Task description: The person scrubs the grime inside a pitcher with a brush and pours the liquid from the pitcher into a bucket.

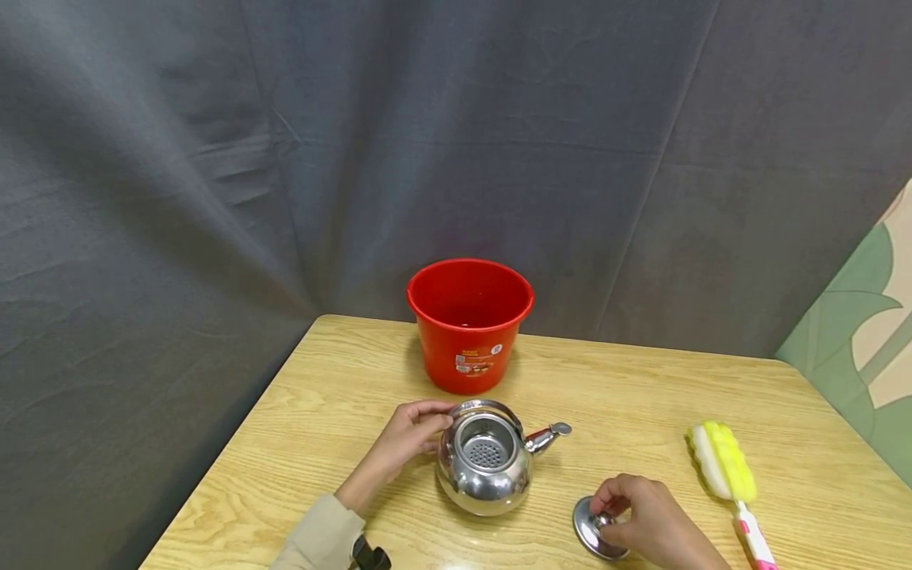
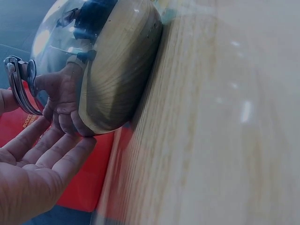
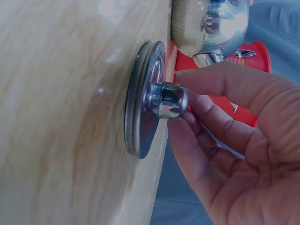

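Observation:
A shiny steel kettle (image 1: 487, 483) stands upright and uncovered, a perforated strainer (image 1: 486, 453) showing inside its mouth and its spout pointing right. My left hand (image 1: 412, 434) is at its left side, thumb by the folded handle (image 2: 21, 86). In the left wrist view the other fingers (image 2: 70, 154) stretch out fairly straight, their tips at the polished wall. To the right of the kettle is its round steel lid (image 3: 140, 101), knob up, close over the tabletop. The thumb and fingers of my right hand (image 1: 644, 514) curl round the lid's knob (image 3: 172, 101).
Behind the kettle stands a red plastic bucket (image 1: 466, 356) with a label on its front. A yellow-and-white sponge brush (image 1: 723, 463) with a pink-and-white handle lies at the right. The wooden table (image 1: 342, 380) has grey cloth (image 1: 456, 142) hanging behind and along its left.

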Demonstrator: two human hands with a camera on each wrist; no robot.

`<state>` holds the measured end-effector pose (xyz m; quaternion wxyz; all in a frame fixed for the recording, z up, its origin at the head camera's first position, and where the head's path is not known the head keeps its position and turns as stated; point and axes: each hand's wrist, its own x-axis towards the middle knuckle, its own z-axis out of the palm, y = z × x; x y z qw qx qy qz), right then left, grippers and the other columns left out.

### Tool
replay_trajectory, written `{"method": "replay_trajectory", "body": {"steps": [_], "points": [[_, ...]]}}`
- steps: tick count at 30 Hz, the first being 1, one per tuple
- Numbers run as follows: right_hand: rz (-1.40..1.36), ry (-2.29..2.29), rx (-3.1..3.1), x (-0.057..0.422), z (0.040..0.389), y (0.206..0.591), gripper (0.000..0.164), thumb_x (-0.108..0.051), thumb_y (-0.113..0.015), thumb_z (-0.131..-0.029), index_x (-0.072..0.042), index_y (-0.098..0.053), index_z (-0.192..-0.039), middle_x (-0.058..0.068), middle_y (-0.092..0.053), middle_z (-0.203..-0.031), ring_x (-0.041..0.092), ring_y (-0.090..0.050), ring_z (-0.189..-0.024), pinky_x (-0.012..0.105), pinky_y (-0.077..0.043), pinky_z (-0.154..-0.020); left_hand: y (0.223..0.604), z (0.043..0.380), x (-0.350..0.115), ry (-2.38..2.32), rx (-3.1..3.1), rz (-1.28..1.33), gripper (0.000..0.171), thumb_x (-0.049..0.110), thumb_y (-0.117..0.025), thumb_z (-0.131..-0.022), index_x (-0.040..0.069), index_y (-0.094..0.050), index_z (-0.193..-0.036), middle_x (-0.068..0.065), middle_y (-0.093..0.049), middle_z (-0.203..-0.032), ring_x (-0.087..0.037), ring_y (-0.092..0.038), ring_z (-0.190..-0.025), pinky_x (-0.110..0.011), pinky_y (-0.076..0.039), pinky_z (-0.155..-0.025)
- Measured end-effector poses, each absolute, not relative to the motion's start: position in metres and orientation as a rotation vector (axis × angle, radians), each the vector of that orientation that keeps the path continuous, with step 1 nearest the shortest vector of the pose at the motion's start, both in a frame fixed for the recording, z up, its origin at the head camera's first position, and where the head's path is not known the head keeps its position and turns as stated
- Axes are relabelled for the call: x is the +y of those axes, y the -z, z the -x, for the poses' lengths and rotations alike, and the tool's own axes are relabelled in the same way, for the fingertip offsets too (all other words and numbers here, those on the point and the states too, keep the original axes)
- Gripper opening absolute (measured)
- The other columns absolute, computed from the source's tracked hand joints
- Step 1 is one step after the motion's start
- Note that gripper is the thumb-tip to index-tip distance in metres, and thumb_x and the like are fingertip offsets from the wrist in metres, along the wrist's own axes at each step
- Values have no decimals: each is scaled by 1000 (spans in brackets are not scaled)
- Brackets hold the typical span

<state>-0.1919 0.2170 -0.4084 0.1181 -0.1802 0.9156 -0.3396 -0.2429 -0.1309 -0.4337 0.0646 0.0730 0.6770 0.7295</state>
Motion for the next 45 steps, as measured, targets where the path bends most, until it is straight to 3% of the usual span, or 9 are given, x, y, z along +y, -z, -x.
{"method": "replay_trajectory", "body": {"steps": [23,45], "points": [[576,1029,2692,213,188,410,19,1,-73,-66,-10,-64,-78,-4,-61,-75,9,-56,-69,24,-50,-55,432,241,-131,-2199,2054,-240,38,10,-59,-90,-8,-60,-123,-15,-64,-117,-17,-63,-93,-36,-54,-79],[626,1136,2762,197,179,381,18,-1,-75,-70,-12,-66,-83,-4,-66,-84,9,-63,-78,22,-52,-63,431,241,-131,-2194,2054,-232,38,11,-59,-91,-7,-60,-124,-14,-64,-116,-17,-63,-92,-34,-54,-77]]}}
